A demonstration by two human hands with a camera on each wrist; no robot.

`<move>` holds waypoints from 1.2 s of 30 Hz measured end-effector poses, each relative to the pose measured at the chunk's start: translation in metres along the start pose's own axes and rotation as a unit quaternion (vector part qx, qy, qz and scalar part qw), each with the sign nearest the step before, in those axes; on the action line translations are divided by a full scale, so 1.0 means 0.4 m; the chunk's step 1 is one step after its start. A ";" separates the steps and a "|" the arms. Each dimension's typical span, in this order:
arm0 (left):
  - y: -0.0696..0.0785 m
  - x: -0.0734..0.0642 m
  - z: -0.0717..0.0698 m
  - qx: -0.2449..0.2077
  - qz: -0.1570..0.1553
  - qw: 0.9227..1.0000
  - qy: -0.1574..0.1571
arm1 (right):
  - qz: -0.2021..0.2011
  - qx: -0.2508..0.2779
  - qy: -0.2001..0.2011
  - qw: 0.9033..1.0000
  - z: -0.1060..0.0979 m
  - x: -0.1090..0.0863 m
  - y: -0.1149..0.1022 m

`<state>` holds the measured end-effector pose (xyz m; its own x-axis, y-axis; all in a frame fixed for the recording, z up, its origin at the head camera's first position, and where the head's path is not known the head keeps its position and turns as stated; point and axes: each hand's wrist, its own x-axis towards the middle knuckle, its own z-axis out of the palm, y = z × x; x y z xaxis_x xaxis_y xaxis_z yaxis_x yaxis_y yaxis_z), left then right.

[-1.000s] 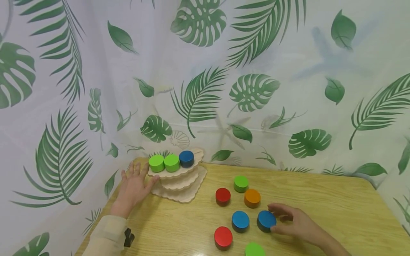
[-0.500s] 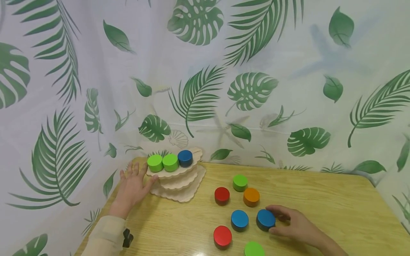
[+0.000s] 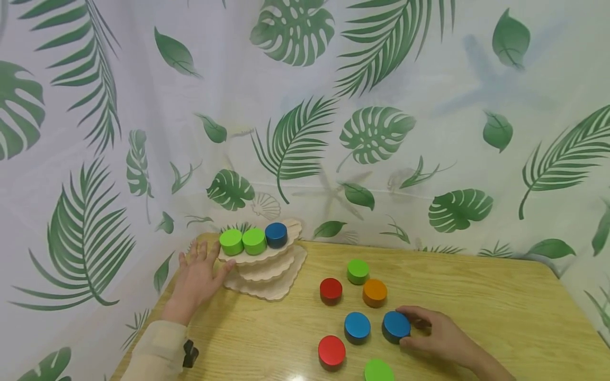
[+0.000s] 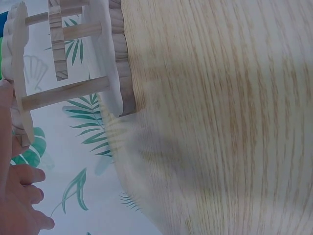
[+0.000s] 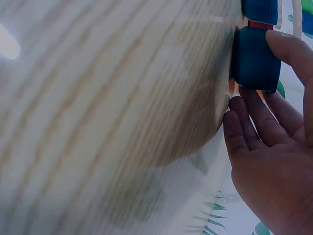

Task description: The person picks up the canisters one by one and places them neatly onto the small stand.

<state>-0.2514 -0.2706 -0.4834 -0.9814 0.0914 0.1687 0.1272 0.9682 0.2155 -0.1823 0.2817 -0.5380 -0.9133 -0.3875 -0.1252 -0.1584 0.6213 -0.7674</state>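
The rightmost blue disc [image 3: 396,327] sits between the right hand's [image 3: 440,337] thumb [image 5: 292,50] and fingers [image 5: 262,117]

One left hand [image 3: 197,280] and one right hand [image 3: 445,337] make two hands. The one surface [image 3: 481,301] carries one three-tiered wooden stand [image 3: 267,271] and seven loose cylinders: two red cylinders [image 3: 331,352] [image 3: 331,291], two blue cylinders [image 3: 357,327] [image 3: 396,326], one orange cylinder [image 3: 375,292], two lime-green cylinders [image 3: 358,271] [image 3: 379,371]. The top tier [image 3: 254,259] bears three more: two lime-green and one navy cylinder [image 3: 276,235]. Ten cylinders show in all: four lime-green, three blue or navy, two red, one orange.
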 end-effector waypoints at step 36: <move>-0.002 0.004 0.002 0.016 -0.002 1.000 0.006 | -0.069 0.009 0.062 0.996 -0.061 0.153 -0.131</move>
<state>-0.2533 -0.2709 -0.4840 -0.9802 0.0839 0.1796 0.1175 0.9756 0.1854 -0.2390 0.2420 -0.4900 -0.9226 -0.3810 0.0599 -0.2798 0.5545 -0.7837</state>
